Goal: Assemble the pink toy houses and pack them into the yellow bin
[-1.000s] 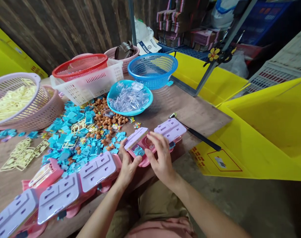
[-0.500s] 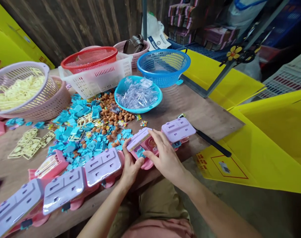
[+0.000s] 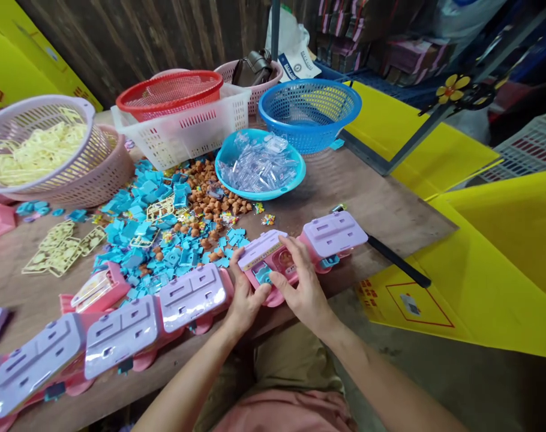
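Between my two hands is a small pink toy house [image 3: 287,262] with a lilac roof, tilted so that its front faces me. My left hand [image 3: 245,300] grips its left end, thumb low on the front. My right hand [image 3: 305,288] wraps over its right side, with the thumb near a blue plastic part [image 3: 263,273] set in the front. A similar lilac-roofed toy [image 3: 335,234] stands just right of my right hand. Left of my left hand, another such toy [image 3: 192,298] heads a row of several along the table edge.
Loose blue pieces [image 3: 169,258] and brown figures [image 3: 214,195] are heaped behind the row. A turquoise bowl [image 3: 259,193] holds clear parts. Behind it stand a blue basket [image 3: 311,129] and a white basket [image 3: 183,141]. A black-handled tool [image 3: 398,260] juts past the right edge.
The whole view has shifted slightly, so things sit further right. Both hands keep their hold on the toy house, and its front now shows a little more.
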Demonstrator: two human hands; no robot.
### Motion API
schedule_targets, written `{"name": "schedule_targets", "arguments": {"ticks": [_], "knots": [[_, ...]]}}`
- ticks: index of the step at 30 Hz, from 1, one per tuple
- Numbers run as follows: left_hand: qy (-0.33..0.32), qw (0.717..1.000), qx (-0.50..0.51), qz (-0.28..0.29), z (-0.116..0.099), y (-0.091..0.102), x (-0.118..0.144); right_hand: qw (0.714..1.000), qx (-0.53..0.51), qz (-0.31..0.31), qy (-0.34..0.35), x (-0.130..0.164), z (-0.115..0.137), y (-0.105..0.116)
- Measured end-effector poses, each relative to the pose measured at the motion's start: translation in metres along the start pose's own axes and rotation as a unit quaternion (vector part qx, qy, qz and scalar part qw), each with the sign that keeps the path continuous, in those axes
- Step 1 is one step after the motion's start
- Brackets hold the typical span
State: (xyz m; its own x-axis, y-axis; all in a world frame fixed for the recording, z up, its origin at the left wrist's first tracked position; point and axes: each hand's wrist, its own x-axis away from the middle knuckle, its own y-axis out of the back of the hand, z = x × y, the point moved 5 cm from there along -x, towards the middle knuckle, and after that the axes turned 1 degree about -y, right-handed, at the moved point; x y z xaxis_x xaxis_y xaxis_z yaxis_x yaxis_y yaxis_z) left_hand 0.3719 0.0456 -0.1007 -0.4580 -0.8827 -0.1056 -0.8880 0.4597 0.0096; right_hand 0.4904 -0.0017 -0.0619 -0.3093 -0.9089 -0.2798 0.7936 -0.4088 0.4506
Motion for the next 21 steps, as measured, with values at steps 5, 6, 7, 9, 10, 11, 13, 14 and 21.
{"name": "schedule_targets", "arguments": {"ticks": [5,6,7,9,10,11,13,14,21], "knots": [[-0.011,1.0,-0.018,0.009,-0.002,0.0,0.0,1.0,-0.014,-0.017,0.001,0.001,-0.001,0.001],[-0.01,1.0,-0.015,0.009,-0.002,0.0,0.0,1.0,-0.02,-0.021,0.002,0.001,-0.001,0.001],[-0.008,1.0,-0.011,0.01,-0.002,-0.001,0.0,0.999,-0.025,-0.027,0.004,0.001,-0.001,0.002],[-0.01,1.0,-0.006,0.014,-0.002,-0.003,0.0,0.999,-0.031,-0.04,0.008,0.002,-0.001,0.002],[-0.014,1.0,-0.008,0.017,-0.003,-0.003,0.0,0.998,-0.032,-0.046,0.008,0.002,-0.001,0.002],[-0.02,1.0,-0.011,0.019,-0.003,-0.004,0.0,0.998,-0.033,-0.052,0.007,0.003,-0.001,0.002],[-0.026,0.999,-0.013,0.024,-0.003,-0.004,0.0,0.997,-0.038,-0.062,0.006,0.006,-0.005,0.001],[-0.029,0.999,-0.015,0.029,-0.003,-0.004,0.001,0.997,-0.041,-0.066,0.006,0.008,-0.008,0.001],[-0.085,0.982,-0.15,0.072,-0.002,-0.008,0.002,0.995,-0.072,-0.073,-0.005,0.034,-0.059,0.0]]}}
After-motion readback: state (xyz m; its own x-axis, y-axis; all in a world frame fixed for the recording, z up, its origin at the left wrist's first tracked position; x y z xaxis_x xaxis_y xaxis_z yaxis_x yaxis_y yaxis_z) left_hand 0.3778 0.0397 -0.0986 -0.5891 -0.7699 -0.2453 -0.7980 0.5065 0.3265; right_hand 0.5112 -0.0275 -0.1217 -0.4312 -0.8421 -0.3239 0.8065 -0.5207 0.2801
